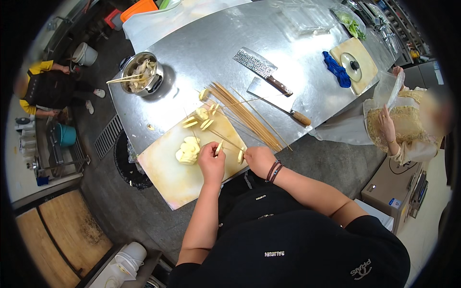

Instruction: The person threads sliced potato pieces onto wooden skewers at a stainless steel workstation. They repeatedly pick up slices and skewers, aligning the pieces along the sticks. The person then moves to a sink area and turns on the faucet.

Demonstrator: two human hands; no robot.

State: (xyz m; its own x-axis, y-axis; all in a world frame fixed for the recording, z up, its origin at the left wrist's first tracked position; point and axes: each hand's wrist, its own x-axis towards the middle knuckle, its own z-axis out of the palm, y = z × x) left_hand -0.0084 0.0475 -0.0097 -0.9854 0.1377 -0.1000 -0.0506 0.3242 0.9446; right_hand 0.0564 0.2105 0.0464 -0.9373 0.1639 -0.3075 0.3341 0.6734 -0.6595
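My left hand pinches a pale yellow vegetable slice between thumb and fingers, above a plastic cutting board. My right hand is closed around the end of a thin skewer, close to a slice that appears threaded on it. A pile of pale slices lies on the board, left of my left hand. Beyond my hands, several skewered slices rest at the board's far corner. A bundle of bamboo skewers lies on the steel table just right of the board.
A cleaver and a second wide-bladed knife lie on the steel table. A metal pot with chopsticks stands far left. At right, a person holds a plastic bag near a board with a glass lid. Another person stands left.
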